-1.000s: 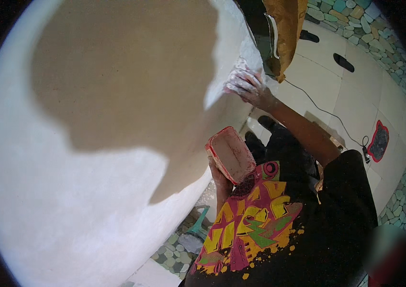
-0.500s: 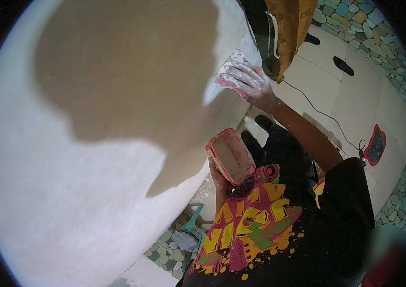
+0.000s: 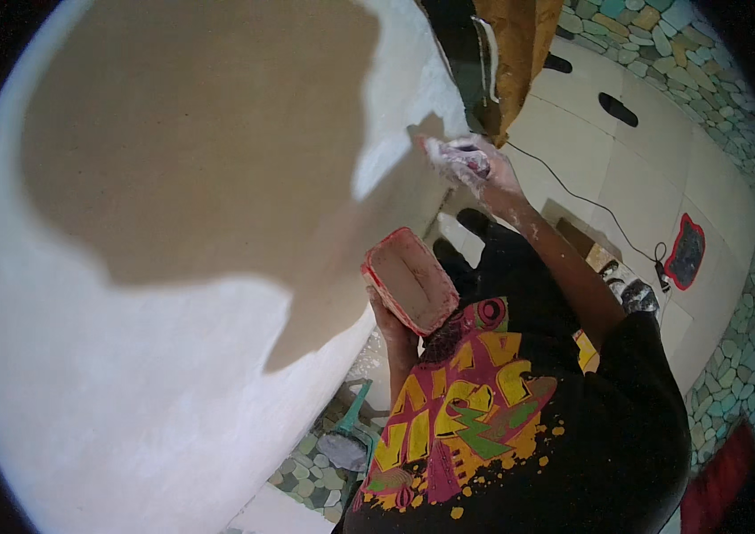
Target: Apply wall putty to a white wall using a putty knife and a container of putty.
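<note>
While the left hand (image 3: pixel 393 329) grips a tub (image 3: pixel 391 307), the right (image 3: pixel 494 173) clasps a whitened pad (image 3: pixel 445 161).

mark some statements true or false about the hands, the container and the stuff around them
1. The left hand holds the red-rimmed container. True.
2. The right hand is smeared with white. True.
3. The right hand is dipped inside the container. False: it is apart from the container, near the pale wall.
4. A large shadow falls across the pale wall. True.
5. The red-edged dark item lies on green pebbles. False: the red-edged dark item lies on pale floor tiles.
</note>
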Demonstrator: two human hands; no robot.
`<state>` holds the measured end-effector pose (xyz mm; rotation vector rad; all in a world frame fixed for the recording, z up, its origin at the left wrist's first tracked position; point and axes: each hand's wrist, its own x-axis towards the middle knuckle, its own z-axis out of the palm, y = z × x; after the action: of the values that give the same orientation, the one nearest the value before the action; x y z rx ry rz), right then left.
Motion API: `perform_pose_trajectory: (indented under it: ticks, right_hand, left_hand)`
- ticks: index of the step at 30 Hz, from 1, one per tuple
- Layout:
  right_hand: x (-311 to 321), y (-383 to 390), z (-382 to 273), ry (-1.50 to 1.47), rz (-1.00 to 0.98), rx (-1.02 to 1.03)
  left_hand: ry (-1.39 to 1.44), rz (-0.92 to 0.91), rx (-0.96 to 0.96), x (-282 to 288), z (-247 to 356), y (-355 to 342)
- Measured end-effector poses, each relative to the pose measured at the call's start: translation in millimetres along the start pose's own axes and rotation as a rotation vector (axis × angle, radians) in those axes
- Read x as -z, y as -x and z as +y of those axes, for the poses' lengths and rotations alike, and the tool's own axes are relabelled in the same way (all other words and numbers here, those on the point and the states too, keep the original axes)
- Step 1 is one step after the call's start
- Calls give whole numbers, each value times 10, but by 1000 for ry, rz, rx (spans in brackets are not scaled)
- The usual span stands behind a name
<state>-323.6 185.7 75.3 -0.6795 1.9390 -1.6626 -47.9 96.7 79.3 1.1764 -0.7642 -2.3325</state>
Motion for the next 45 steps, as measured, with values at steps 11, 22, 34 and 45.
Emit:
perform_pose_trajectory:
  ticks: [11, 22, 34, 45]
  right_hand:
    - [504, 505, -1190, -222, -16, 16]
    - [92, 880, -1453, -2, 92, 184]
    - [-232, 689, -1322, 249, -1, 325]
    - [-476, 641, -1162, 89, 101, 379]
  left_hand:
    - [72, -232, -53, -394, 235, -230]
    - [83, -231, -180, -745, 353, -340]
    - [5, -226, -211, -884, 379, -300]
    - [81, -324, -299, -919, 262, -317]
